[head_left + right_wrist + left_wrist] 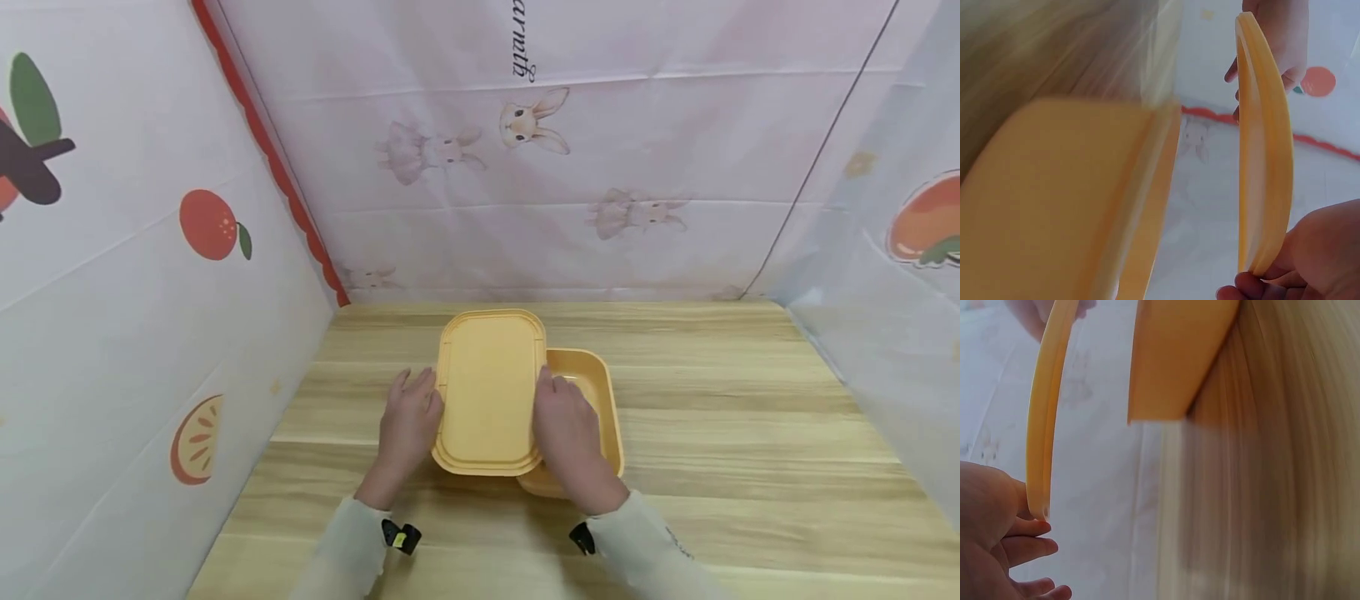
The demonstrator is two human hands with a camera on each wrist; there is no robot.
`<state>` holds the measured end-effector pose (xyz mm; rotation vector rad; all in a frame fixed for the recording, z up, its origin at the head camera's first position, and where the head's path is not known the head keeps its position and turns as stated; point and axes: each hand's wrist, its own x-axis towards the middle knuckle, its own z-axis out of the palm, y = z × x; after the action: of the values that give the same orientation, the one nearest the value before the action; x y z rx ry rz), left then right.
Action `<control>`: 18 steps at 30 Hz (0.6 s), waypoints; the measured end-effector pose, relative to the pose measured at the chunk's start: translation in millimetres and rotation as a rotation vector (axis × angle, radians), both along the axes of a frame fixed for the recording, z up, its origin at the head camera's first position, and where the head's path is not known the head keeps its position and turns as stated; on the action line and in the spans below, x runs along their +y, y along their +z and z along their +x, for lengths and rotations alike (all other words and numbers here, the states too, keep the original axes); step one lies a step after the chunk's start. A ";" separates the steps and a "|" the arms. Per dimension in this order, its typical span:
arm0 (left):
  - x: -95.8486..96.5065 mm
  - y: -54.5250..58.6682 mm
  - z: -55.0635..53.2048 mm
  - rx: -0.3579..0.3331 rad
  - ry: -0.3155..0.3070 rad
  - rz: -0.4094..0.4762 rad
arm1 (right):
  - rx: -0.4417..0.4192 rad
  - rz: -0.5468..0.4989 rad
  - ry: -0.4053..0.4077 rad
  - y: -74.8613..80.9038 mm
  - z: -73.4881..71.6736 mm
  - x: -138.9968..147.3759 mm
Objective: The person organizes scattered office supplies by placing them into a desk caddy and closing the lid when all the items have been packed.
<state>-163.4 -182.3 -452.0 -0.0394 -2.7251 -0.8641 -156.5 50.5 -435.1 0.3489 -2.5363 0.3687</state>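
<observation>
A yellow rectangular lid [491,387] with rounded corners is held up between both hands, overlapping the left part of a yellow box [611,417] in the head view. My left hand [408,421] pinches the lid's left edge, its other fingers spread loosely. Along the right edge, my right hand [566,421] grips the lid between thumb and fingers. From the side, the lid [1041,425] shows a gap between it and the box [1175,356], which stands on the table. In the right wrist view the lid [1266,150] is likewise apart from the box [1054,200].
The wood-grain table [750,450] is bounded by a printed cloth [645,133] with rabbits at the back. A white cloth wall [247,333] with fruit prints stands on the left, another [885,317] on the right. Dark straps circle both sleeve cuffs.
</observation>
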 end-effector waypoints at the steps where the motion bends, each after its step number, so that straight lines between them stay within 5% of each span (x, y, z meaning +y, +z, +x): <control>1: 5.9 0.4 -0.8 -0.001 -0.009 0.003 | 0.009 -0.007 -0.006 -0.3 -0.1 6.6; 10: 51.9 -1.9 -7.3 0.042 -0.079 0.012 | -0.170 -0.131 -0.064 -0.7 0.4 55.3; 18: 80.2 -6.3 -11.7 0.107 -0.126 -0.003 | -0.104 -0.225 -0.101 -9.7 -2.7 81.5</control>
<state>-175.1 -102.1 -458.3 -0.2538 -2.6468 -0.8653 -159.2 132.0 -444.8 0.1184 -2.5677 0.6402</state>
